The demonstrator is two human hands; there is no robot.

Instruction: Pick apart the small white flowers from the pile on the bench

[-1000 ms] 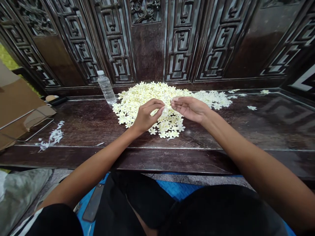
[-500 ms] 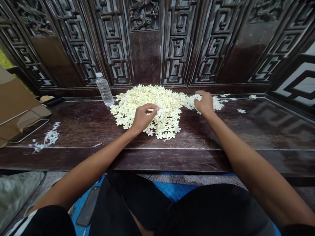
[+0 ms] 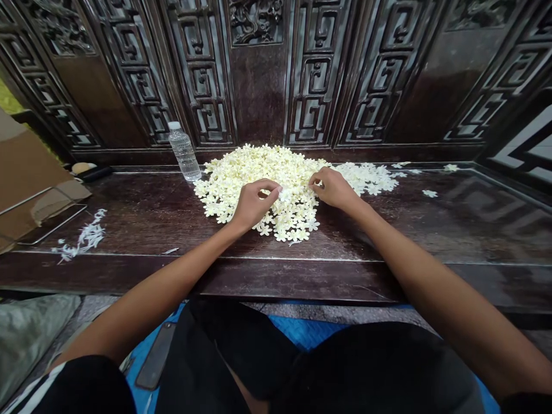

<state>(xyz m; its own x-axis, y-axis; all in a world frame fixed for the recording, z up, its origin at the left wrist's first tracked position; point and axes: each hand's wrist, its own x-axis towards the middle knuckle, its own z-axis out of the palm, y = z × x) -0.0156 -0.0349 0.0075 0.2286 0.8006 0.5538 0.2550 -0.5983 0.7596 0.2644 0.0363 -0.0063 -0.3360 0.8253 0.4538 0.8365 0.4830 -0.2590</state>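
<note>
A broad pile of pale yellow, five-petalled flowers (image 3: 254, 167) covers the middle of a dark wooden bench. Over the front of it, my left hand (image 3: 254, 206) pinches thumb and forefinger together, with a white flower (image 3: 285, 196) at the tips. My right hand (image 3: 334, 187) is at the pile's right side, its thumb and fingers closed in a pinch; whatever lies between them is too small to make out. Behind the right hand spreads a smaller heap of white flowers (image 3: 371, 177), joining the yellow pile.
A clear water bottle (image 3: 184, 152) stands left of the pile. Thin white scraps (image 3: 84, 238) lie near a cardboard box (image 3: 32, 178) at the left. A few loose flowers (image 3: 430, 194) are scattered at right. Carved wooden panels (image 3: 259, 98) rise behind the bench (image 3: 431, 236).
My right hand has moved left from the white heap to the edge of the yellow pile, and its fingers have closed into a pinch. My left hand has kept its pinch almost in place.
</note>
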